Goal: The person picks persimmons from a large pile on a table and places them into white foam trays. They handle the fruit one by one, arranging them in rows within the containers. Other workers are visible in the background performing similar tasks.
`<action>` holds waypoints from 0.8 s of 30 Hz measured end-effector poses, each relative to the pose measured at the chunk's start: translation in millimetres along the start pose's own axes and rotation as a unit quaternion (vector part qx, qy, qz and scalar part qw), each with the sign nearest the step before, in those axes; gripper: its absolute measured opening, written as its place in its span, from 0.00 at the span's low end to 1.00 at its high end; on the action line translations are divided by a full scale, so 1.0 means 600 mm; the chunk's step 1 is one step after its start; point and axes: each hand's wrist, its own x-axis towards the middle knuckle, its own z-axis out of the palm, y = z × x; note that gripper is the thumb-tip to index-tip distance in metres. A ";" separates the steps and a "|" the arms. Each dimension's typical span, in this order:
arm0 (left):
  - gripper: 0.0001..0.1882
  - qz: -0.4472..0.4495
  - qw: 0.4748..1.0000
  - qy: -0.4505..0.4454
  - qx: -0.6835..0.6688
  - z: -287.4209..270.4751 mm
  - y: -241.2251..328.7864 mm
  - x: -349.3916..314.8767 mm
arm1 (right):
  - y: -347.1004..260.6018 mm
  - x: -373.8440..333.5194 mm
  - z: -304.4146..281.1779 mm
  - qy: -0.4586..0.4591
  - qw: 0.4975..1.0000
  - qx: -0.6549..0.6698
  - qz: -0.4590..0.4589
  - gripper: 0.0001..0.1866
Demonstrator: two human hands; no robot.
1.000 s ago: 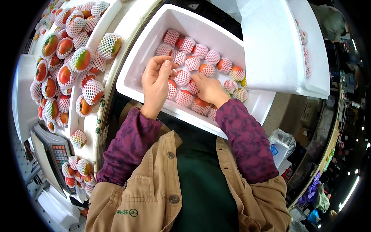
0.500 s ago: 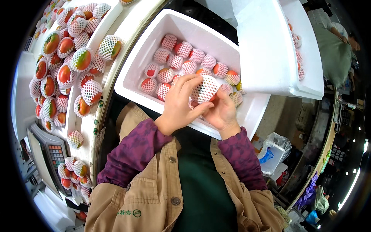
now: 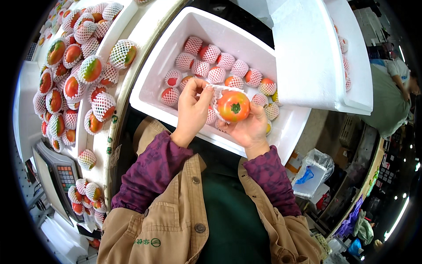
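Note:
A red-orange tomato (image 3: pixel 234 107) with its green stem end facing up rests in my right hand (image 3: pixel 251 130), whose fingers curl round its right and lower side. My left hand (image 3: pixel 192 111) pinches the edge of a white foam net sleeve (image 3: pixel 214 91) and pulls it out at the tomato's upper left. How much of the net still wraps the fruit's underside is hidden. Both hands are above a white foam box (image 3: pixel 147 83), in which several net-covered tomatoes (image 3: pixel 216 75) lie in rows.
Left, a pale counter (image 3: pixel 128 37) carries many netted tomatoes (image 3: pixel 90 69) and a scale with a keypad (image 3: pixel 67 176). Another white foam box (image 3: pixel 307 57) stands at the upper right, holding netted fruit. Beyond it a person (image 3: pixel 398 75) is seen. A clear plastic-lined container (image 3: pixel 312 174) is at lower right.
The net that covered the tomato has been drawn aside, baring its red skin and stem end. My left hand has moved slightly left, away from the right hand, with the net's edge.

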 end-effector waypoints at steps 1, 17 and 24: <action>0.04 0.003 1.000 0.001 0.007 0.001 0.001 0.000 | 0.000 0.001 0.002 0.009 1.000 0.006 -0.003 0.24; 0.07 -0.001 0.991 -0.124 0.046 -0.005 0.013 -0.009 | -0.005 0.006 -0.002 0.030 0.998 -0.035 -0.052 0.25; 0.10 0.030 0.987 -0.113 0.107 -0.012 0.011 -0.007 | 0.007 0.007 0.014 0.049 0.983 -0.129 -0.118 0.26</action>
